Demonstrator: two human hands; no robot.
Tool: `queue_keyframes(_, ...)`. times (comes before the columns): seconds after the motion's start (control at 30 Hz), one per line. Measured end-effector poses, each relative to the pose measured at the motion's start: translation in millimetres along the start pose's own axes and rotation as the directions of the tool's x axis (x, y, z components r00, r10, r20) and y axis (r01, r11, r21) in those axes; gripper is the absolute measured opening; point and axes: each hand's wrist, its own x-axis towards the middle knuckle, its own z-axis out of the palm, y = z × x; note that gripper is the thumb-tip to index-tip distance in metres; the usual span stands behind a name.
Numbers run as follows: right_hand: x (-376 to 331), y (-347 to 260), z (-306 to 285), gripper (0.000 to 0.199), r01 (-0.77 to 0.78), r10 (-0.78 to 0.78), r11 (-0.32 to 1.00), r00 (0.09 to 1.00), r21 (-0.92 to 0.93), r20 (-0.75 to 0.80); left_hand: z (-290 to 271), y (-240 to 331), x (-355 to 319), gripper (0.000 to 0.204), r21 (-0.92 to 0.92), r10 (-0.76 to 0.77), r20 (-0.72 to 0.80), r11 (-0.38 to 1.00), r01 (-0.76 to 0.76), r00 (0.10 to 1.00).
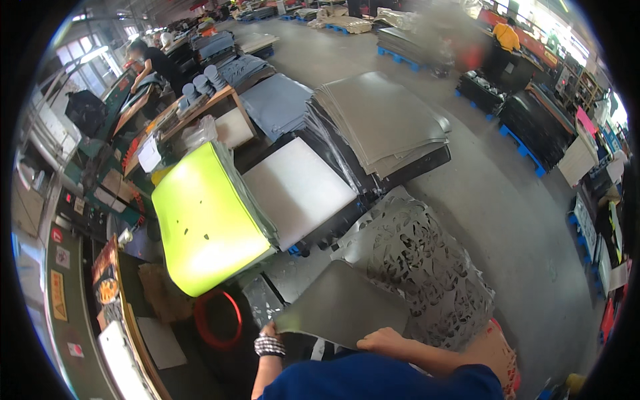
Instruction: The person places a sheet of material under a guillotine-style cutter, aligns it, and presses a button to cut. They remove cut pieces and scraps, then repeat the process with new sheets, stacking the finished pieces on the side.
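Observation:
A dark grey sheet (pixel 347 300) is stretched in front of my body, held by its near edge. My left hand (pixel 269 329), with a checkered band at the wrist, is closed on the sheet's left corner. Further right, my right hand (pixel 381 341) grips the same edge, fingers curled over it. Beyond the sheet and to its right lies a pile of grey cut-out sheets (pixel 427 267) full of irregular holes. The held sheet overlaps part of that pile.
A bright yellow-green stack of sheets (pixel 207 217) stands at left, beside a white-topped stack (pixel 300 190). Behind them is a tall stack of grey-brown sheets (pixel 387 120). A red hoop (pixel 218 319) lies low at left. A person (pixel 157 67) works at the far left.

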Motion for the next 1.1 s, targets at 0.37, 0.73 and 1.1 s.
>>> queue_keyframes(0.37, 98.4, -10.0, 20.4, 0.062, 0.185, -0.249, 0.968, 0.793, 0.17, 0.556, -222.2, 171.8, -194.6, 0.025, -0.337, 0.447, -0.495, 0.692, -0.639, 0.745)
queue_keyframes(0.73, 226.6, 156.4, -147.9, 0.086, -0.049, 0.38, 0.763, 0.841, 0.644, -0.386, -221.2, 145.9, -317.6, 0.025, -0.398, 0.566, -0.556, 0.462, -0.792, 0.609)
queue_keyframes(1.1, 335.1, 55.5, -77.6, 0.057, -0.388, 0.032, 0.482, 0.904, 0.785, 0.427, -189.6, 89.0, -418.4, 0.031, -0.642, -0.395, -0.711, 0.701, -0.309, 0.582)
